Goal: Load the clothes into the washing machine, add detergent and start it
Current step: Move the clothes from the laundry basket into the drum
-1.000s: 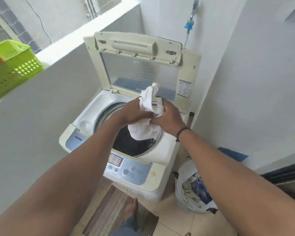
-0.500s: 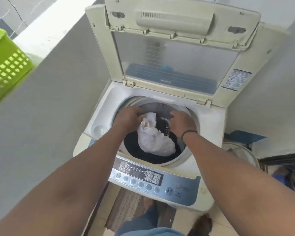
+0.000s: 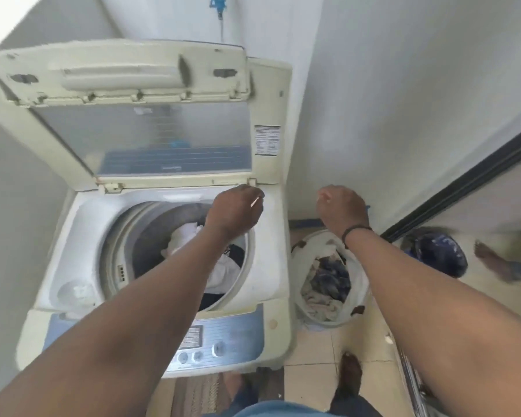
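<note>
- Neither grip holds anything: the left hand (image 3: 235, 210) hovers with loosely curled fingers above the drum's rim at about two o'clock, and the right hand (image 3: 342, 207), just as slack and empty, hangs in the air past the machine's right edge.
- At nine o'clock in the view stands the washing machine (image 3: 82, 236), a top-loader of yellowed cream plastic with a blue control panel along its front; its lid (image 3: 133, 85) is propped upright, the window in it cloudy and ribbed.
- Inside the round grey drum (image 3: 151, 233) lies a crumpled white garment (image 3: 184, 239) on top of darker cloth, soft and bunched, partly hidden by the left forearm.
- At three o'clock from the drum, on the tiled floor, sits the laundry bag (image 3: 358, 284), a pale, limp sack with its mouth open, holding a tangle of blue, grey and beige clothes (image 3: 328, 281).
- Loading looks to be the step in hand, with part of the wash in the drum and more left in the sack; I see no detergent.
- The next move probably calls for the right hand to drop down to five o'clock into the sack and gather a loose bundle, since floppy fabric trails and can snag on the sack's rim.
</note>
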